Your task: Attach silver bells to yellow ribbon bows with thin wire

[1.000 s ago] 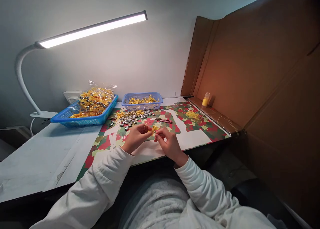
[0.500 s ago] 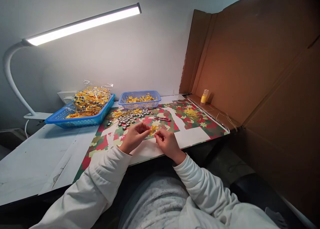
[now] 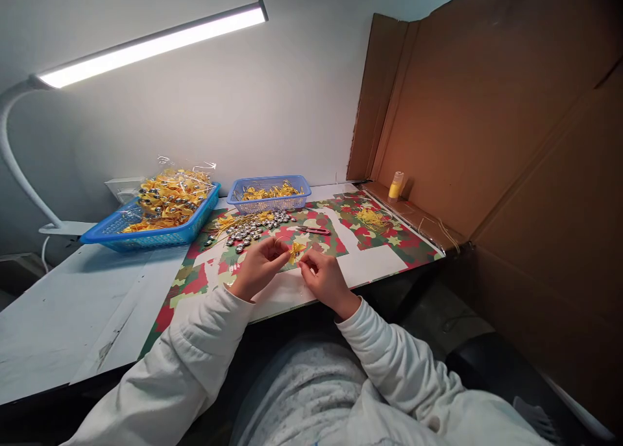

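A small yellow ribbon bow (image 3: 296, 250) is held between my two hands, just above the front of the patterned mat. My left hand (image 3: 260, 267) pinches it at its left side, and a thin golden cord loops up over those fingers. At the bow's lower right, my right hand (image 3: 328, 280) is closed in a pinch; what lies between its fingertips is too small to make out. Silver bells (image 3: 250, 230) lie loose beyond my left hand, beside yellow bows with cords (image 3: 226, 222). Red-handled thread snips (image 3: 314, 230) rest behind the hands.
A blue basket (image 3: 146, 238) piled with bagged yellow bows and bells stands at left. Behind is a smaller blue basket (image 3: 270, 204) with yellow pieces. Yellow thread scraps (image 3: 372, 219), a yellow bottle (image 3: 396, 186), a cardboard wall (image 3: 487, 121) and a lamp (image 3: 156, 42) are also around.
The view has shifted slightly, so everything sits a little further left. Both hands keep their pinch at the bow, which has turned slightly.
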Tool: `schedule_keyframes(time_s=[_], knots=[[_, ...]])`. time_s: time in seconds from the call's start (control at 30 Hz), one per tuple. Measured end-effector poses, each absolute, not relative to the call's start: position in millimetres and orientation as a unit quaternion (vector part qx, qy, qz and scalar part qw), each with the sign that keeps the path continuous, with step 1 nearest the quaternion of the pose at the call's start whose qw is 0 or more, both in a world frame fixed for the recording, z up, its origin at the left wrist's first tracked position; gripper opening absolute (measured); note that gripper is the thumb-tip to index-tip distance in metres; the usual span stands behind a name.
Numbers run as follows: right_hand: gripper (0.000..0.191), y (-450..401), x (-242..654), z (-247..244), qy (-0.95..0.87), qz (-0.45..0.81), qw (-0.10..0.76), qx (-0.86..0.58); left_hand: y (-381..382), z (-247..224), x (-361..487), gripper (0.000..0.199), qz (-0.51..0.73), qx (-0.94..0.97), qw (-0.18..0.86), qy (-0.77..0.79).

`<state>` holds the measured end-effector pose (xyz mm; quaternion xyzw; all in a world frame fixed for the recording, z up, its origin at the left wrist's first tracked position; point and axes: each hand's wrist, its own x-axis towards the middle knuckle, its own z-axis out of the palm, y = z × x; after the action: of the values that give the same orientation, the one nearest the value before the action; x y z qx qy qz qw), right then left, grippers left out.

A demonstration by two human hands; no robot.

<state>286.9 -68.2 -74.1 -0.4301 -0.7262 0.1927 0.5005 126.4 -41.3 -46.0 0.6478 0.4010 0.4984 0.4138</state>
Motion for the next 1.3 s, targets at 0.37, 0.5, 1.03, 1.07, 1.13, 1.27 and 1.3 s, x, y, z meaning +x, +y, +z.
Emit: schedule_keyframes(time_s=[0.37, 0.5, 1.03, 1.07, 1.13, 1.27, 1.3], knots=[[0.013, -68.2, 281.5, -78.5, -0.692, 0.215, 0.530, -0.439, -41.0, -51.8, 125.2, 0.026, 0.493, 0.674, 0.397, 0.381], [0.013, -68.4, 281.1, -78.6, -0.683, 0.235, 0.536, -0.436, -41.9, -49.0, 126.9, 0.031, 0.508, 0.652, 0.430, 0.362], [0.013, -71.3, 282.5, -77.9, -0.675, 0.260, 0.545, -0.424, -45.5, -36.2, 125.8, 0.023, 0.486, 0.674, 0.387, 0.400], [0.013, -71.4, 282.6, -77.9, -0.675, 0.260, 0.545, -0.425, -46.1, -35.7, 126.2, 0.025, 0.485, 0.676, 0.387, 0.399], [0.012, -71.4, 282.8, -77.8, -0.675, 0.260, 0.544, -0.426, -47.8, -35.0, 127.1, 0.028, 0.480, 0.680, 0.385, 0.399], [0.011, -71.2, 282.9, -77.8, -0.676, 0.259, 0.542, -0.427, -50.0, -35.6, 127.9, 0.031, 0.470, 0.693, 0.372, 0.400], [0.011, -71.1, 282.9, -77.9, -0.676, 0.259, 0.542, -0.427, -50.0, -36.1, 127.8, 0.031, 0.470, 0.696, 0.367, 0.400]])
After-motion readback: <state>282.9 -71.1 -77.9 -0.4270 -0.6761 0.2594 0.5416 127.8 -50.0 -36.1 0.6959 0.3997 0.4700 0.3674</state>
